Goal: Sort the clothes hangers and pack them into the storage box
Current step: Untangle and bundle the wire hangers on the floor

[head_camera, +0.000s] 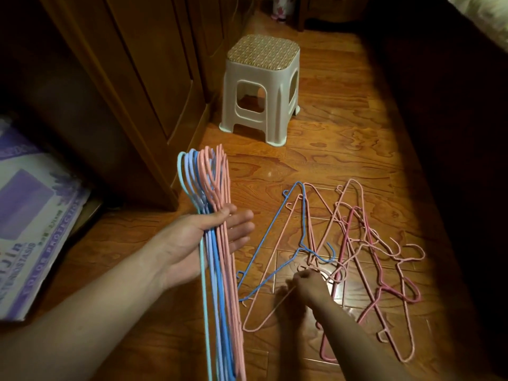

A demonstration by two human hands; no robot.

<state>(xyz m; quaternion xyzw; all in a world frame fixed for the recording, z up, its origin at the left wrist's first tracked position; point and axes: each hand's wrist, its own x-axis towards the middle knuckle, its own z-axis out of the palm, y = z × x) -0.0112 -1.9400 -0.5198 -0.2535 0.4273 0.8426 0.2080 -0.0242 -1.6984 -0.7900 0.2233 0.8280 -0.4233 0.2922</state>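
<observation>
My left hand (198, 240) lies palm up and holds a stacked bundle of hangers (217, 270), blue and teal on the left, pink on the right, thumb pressed across them. Loose hangers lie tangled on the wooden floor to the right: a blue hanger (277, 229), a light pink hanger (264, 306) and several darker pink hangers (384, 270). My right hand (308, 283) reaches down into the pile and pinches the neck of the light pink hanger. The purple and white storage box (35, 237) lies at the left edge, partly cut off.
A beige plastic stool (261, 89) with a woven top stands on the floor beyond the hangers. A wooden wardrobe (132, 78) runs along the left. Dark furniture (453, 133) lines the right side.
</observation>
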